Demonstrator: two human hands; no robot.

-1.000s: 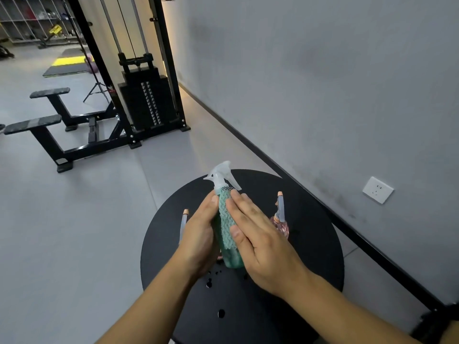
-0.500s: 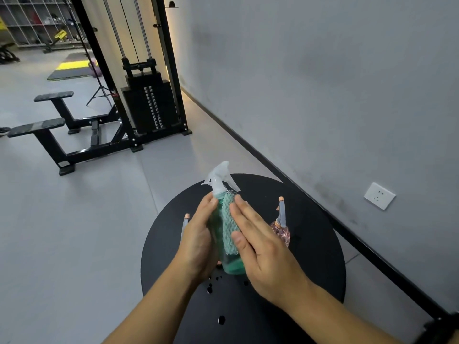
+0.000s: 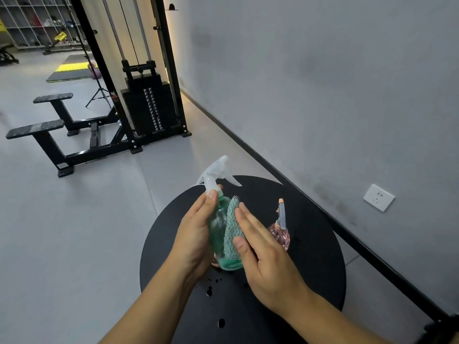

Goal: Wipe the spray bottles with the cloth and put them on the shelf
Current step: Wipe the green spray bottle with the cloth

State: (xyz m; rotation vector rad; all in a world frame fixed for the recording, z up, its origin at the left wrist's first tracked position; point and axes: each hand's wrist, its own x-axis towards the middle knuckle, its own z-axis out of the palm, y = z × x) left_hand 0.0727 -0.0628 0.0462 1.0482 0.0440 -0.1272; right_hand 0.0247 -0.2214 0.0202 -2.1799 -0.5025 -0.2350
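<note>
Green spray bottle (image 3: 218, 229) beside pink bottle (image 3: 280, 235)

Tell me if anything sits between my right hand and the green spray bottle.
Yes: the cloth lies between the right hand and the green spray bottle. The left hand grips it directly.

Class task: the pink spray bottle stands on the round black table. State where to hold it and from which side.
Grip the pink spray bottle around its round ribbed body, coming from the right: it stands upright, its thin nozzle looks a poor hold, and the right hand crowds its left.
</note>
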